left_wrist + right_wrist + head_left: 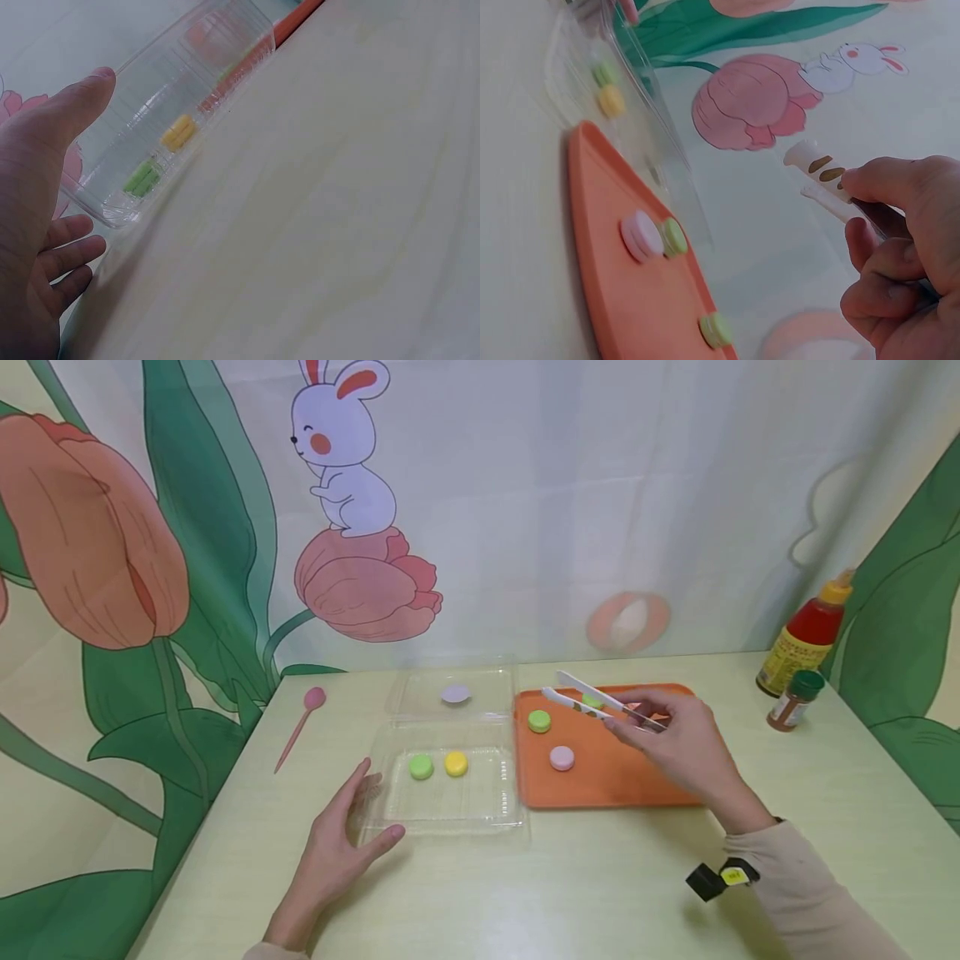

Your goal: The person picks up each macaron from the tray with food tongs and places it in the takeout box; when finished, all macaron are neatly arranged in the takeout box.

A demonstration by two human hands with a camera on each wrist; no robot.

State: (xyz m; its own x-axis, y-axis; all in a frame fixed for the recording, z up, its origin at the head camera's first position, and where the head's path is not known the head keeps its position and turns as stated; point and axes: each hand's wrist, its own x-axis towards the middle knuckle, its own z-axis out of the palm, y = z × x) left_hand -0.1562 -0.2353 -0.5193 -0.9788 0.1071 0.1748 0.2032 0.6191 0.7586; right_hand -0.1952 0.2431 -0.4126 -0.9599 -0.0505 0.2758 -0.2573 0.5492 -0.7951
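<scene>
My right hand (678, 739) pinches white-tipped tongs (581, 693), their tips apart with nothing between them, above the orange tray (622, 793). On that tray lie a pink macaron (562, 758), a green macaron (538, 721) and another green macaron (592, 699) partly behind the tongs. At the left side of a clear plastic box (450, 810), my left hand (337, 839) is spread, thumb and fingers apart, fingertips right by the wall. Inside the box sit a green macaron (421, 767) and a yellow macaron (456, 764); its lid (491, 685) lies folded back.
A pink spoon (303, 722) lies at the left of the table. At the back right stand a red sauce bottle (806, 635) with a yellow cap and a small green-capped spice jar (795, 702). A printed curtain (525, 527) hangs behind the table.
</scene>
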